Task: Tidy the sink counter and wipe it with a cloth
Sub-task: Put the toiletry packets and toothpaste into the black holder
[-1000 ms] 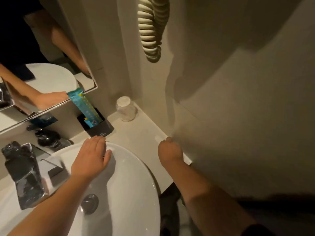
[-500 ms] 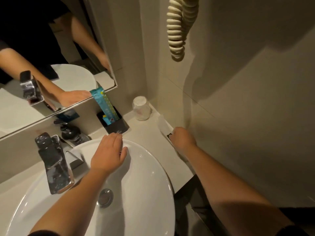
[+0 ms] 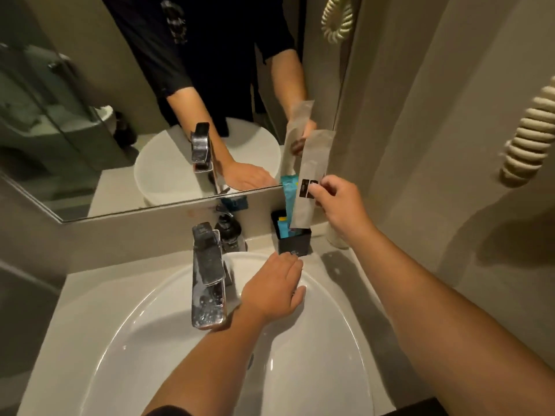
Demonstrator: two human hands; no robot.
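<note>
My right hand [image 3: 336, 202] grips a long grey paper sachet [image 3: 312, 163] with a black label, held upright with its lower end inside the black holder box [image 3: 295, 242] at the back of the counter. A blue packet [image 3: 289, 202] also stands in that box. My left hand [image 3: 274, 288] rests palm down, fingers apart, on the far rim of the white basin [image 3: 339, 322], just in front of the box. No cloth is in view.
A chrome tap [image 3: 207, 274] stands at the basin's back, with a dark soap dispenser [image 3: 229, 228] behind it. A white cup [image 3: 335, 238] sits mostly hidden behind my right wrist. The mirror [image 3: 120, 115] runs along the back; a coiled cord [image 3: 338, 19] hangs on the right wall.
My right hand lifted the grey sachet from the counter edge by the right wall and carried it left and back into the black box. My left hand stayed on the basin rim.
</note>
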